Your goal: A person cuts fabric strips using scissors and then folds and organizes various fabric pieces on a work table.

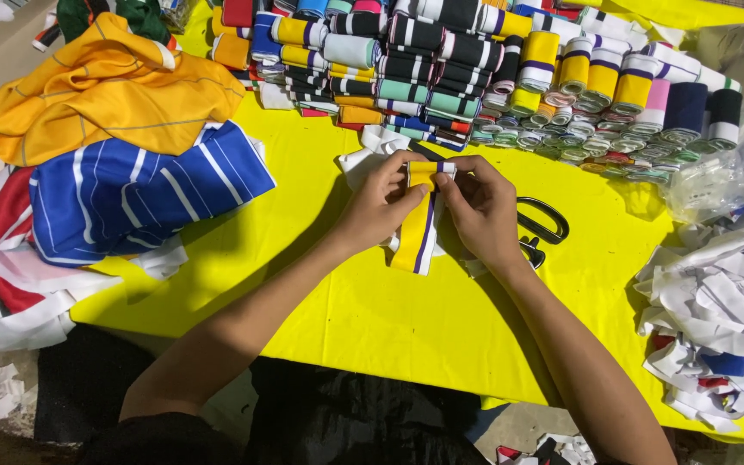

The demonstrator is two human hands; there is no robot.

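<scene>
The black scissors (542, 226) lie half hidden behind the right hand (482, 208); the strip's upper end is covered by fingers. Both the left hand (379, 203) and the right pinch the yellow ribbed strip (418, 226) with white and purple stripes, thumbs on top, over the yellow table (372, 319).

Bright, even light falls from above and somewhat from the far side, so the yellow table cover (372, 319) glows strongly, close to overexposed along its far right edge. Soft shadows spread toward the near side under both forearms and beneath the left hand (378, 205) and right hand (481, 207). The clear plastic bag (734, 164) at the right shows pale glare. The near floor lies dim. Focus is sharp at the centre; the far corners bend slightly and soften.
</scene>
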